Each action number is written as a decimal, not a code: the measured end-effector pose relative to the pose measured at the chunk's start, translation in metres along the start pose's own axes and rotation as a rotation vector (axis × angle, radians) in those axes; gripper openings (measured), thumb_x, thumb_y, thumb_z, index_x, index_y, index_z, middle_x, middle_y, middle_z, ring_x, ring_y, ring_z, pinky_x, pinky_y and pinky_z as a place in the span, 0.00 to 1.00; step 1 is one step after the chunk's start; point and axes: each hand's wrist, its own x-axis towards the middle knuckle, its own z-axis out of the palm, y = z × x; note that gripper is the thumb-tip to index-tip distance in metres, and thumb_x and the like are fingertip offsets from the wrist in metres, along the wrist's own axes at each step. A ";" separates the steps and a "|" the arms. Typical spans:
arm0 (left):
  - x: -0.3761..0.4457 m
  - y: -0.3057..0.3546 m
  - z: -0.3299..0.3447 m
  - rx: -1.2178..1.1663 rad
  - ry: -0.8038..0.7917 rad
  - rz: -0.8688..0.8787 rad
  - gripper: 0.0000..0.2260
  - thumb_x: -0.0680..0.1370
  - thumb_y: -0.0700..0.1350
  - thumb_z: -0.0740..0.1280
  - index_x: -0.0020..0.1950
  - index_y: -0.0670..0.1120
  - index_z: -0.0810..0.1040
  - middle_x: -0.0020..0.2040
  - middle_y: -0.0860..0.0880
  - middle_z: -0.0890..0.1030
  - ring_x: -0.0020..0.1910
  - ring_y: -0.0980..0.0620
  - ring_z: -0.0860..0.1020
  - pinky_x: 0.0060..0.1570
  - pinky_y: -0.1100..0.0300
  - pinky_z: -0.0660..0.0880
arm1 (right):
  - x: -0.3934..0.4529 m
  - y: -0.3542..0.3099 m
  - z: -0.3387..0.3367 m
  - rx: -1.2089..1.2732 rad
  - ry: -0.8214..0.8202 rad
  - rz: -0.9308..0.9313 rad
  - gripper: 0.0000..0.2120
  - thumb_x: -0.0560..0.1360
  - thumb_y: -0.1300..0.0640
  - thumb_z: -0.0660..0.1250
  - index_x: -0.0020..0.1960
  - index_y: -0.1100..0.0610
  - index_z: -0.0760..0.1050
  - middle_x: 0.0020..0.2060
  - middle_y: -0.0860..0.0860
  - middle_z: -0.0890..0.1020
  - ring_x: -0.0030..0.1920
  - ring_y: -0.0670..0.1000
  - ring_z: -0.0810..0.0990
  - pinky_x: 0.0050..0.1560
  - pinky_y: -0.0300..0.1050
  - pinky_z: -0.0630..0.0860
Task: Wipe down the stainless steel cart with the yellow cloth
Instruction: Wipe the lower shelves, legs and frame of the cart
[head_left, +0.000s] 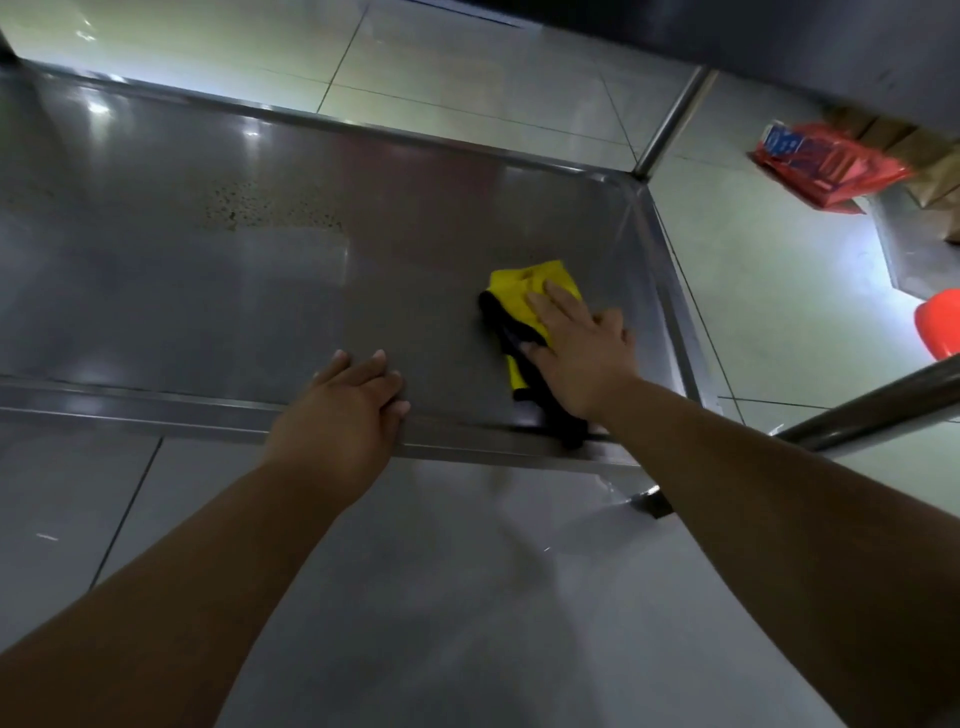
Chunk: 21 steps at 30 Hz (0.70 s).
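Yellow cloth (524, 291), edged in black, lies flat under the right hand (582, 353), whose fingers are spread straight and press it down rather than curl round it — an open, flat-palmed grip. The cloth sits on the lower shelf of the stainless steel cart (208, 291), close to the shelf's right-hand corner, with its black trailing end hanging over the near rim. The left hand (343, 415) rests on that same near rim, fingers reaching onto the shelf surface, holding nothing; it seems to steady the cart.

Further out, a patch of dark specks (260, 205) marks the steel toward the far edge of the shelf, well apart from the cloth. An upright cart post (670, 122) rises at the far right corner. Beyond the cart, on the tiled floor (467, 67), lie a red bag (826, 166) and some brown cardboard.

The wiping step looks under way at the right side of the shelf. A likely next move is a sweep leftward and toward the far edge — keeping the palm pressed flat — to reach the speckled patch.
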 end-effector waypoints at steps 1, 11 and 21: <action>-0.001 -0.001 0.000 -0.021 -0.007 -0.016 0.21 0.76 0.50 0.55 0.56 0.39 0.80 0.62 0.37 0.76 0.60 0.37 0.76 0.68 0.59 0.54 | 0.001 0.010 -0.002 0.016 -0.002 0.071 0.28 0.80 0.42 0.53 0.77 0.41 0.46 0.77 0.39 0.46 0.71 0.62 0.56 0.69 0.57 0.56; -0.001 0.012 0.009 0.047 -0.015 -0.091 0.24 0.76 0.50 0.48 0.66 0.47 0.74 0.70 0.42 0.69 0.67 0.33 0.64 0.66 0.40 0.60 | -0.028 -0.006 0.003 0.023 0.009 0.100 0.26 0.80 0.41 0.52 0.76 0.40 0.50 0.77 0.43 0.47 0.69 0.63 0.56 0.67 0.59 0.57; -0.001 0.014 0.016 0.050 -0.032 -0.147 0.19 0.82 0.48 0.52 0.72 0.47 0.67 0.75 0.46 0.60 0.72 0.37 0.55 0.70 0.46 0.53 | -0.039 0.032 0.005 0.012 0.028 0.000 0.27 0.81 0.43 0.53 0.76 0.40 0.48 0.77 0.40 0.47 0.69 0.60 0.57 0.67 0.55 0.57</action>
